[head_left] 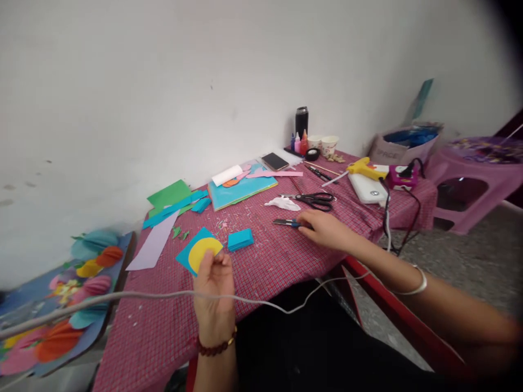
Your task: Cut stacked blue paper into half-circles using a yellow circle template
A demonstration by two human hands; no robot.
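My left hand pinches a yellow paper circle laid over a blue paper square, thumb on top. At the table's right half, my right hand has its fingers closed on a slim blue utility knife, its flat end pointing left, low over the cloth. Between the hands lies a small stack of blue paper pieces. Black-handled scissors and a crumpled white tissue rest just beyond my right hand.
Coloured sheets, a lilac strip and green paper lie toward the wall. A phone, black bottle, paper cups and yellow glue gun stand farther back. A white cable crosses in front. Paper decorations sit left.
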